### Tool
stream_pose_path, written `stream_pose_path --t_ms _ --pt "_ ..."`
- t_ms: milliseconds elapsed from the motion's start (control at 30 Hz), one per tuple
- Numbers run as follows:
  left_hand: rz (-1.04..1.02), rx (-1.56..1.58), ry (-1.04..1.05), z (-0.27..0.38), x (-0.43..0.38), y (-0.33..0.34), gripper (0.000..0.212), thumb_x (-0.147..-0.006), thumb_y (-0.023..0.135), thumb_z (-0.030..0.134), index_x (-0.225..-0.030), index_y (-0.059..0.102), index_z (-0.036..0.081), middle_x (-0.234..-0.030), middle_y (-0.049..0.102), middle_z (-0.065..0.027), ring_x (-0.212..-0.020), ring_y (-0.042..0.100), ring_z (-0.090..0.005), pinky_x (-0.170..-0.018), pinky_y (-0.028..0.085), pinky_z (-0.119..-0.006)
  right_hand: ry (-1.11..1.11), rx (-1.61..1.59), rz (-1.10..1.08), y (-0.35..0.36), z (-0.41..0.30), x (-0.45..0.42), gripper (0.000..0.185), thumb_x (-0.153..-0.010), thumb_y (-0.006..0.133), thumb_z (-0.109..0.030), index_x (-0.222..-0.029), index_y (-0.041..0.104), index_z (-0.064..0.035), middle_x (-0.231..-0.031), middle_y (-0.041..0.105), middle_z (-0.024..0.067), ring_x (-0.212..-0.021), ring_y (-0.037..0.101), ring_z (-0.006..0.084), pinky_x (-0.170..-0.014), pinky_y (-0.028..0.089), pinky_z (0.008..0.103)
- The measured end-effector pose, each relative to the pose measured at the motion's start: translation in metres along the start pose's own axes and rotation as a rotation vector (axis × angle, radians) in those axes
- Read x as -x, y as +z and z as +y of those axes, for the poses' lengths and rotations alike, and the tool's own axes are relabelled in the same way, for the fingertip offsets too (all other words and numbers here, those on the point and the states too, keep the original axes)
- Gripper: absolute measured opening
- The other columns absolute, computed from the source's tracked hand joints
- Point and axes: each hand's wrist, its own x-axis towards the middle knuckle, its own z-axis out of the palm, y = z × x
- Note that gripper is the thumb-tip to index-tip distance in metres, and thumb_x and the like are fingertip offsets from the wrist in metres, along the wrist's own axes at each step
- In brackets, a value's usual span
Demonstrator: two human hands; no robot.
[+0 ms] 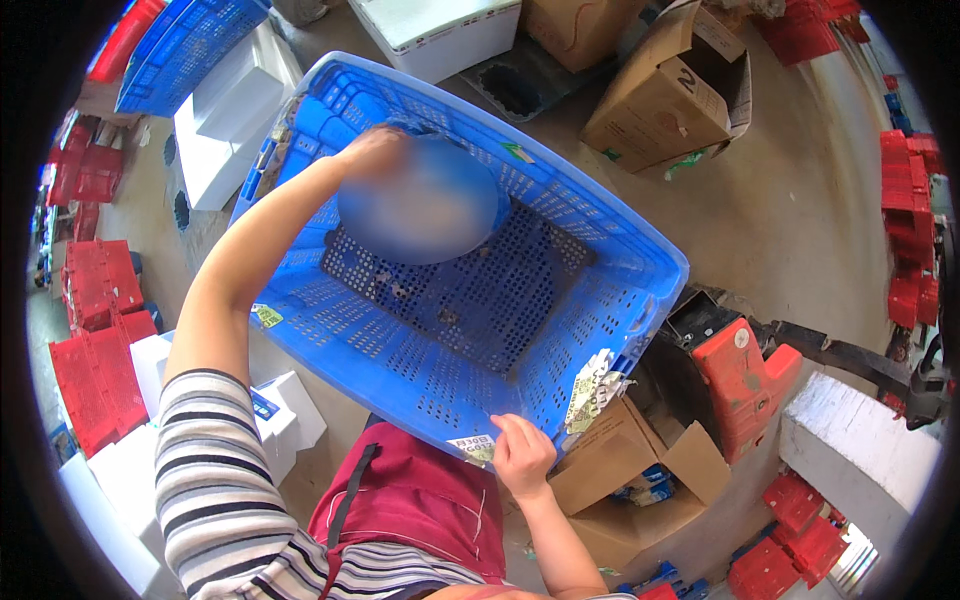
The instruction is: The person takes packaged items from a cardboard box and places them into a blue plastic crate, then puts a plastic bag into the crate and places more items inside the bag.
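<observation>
A large blue perforated plastic crate (465,375) stands tilted in the view before me, with paper labels on its rim and dark patches on its floor. My left hand (375,154) reaches over into its far left part, beside a blurred, rounded blue and pale patch (424,202). That blur covers part of the fingers, so what they touch cannot be told. My right hand (521,454) has its fingers bent over the near rim, next to a label (474,448).
An open cardboard box (660,112) stands beyond the crate, near a white foam box (450,37). Another open carton (622,502) and an orange-red machine part (739,375) are at the right. White boxes (232,120) and red crates (97,375) lie at the left.
</observation>
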Motion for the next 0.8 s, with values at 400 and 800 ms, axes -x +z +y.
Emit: stream_pose_path --t_ms 400,800 --pt "-0.373 -0.367 -0.051 -0.011 -0.008 0.011 0.016 -0.073 0.063 0.025 -0.074 0.063 0.009 -0.083 0.06 -0.0113 -0.093 0.055 -0.0285 -0.09 0.036 -0.046 0.036 -0.081 0.095 -0.003 0.008 0.0 0.023 -0.07 0.062 -0.004 -0.093 0.064 -0.0084 -0.087 0.062 0.0036 -0.07 0.061 0.0186 -0.059 0.047 0.0301" --pt "-0.219 -0.373 0.034 -0.018 -0.01 0.019 0.022 -0.068 0.071 0.019 -0.082 0.061 0.005 -0.083 0.062 -0.012 -0.089 0.056 -0.0318 -0.082 0.039 -0.043 0.07 -0.277 0.274 -0.005 0.019 0.009 0.027 -0.067 0.065 -0.001 -0.093 0.064 -0.0067 -0.088 0.062 0.0045 -0.07 0.061 0.0194 -0.059 0.048 0.0302"
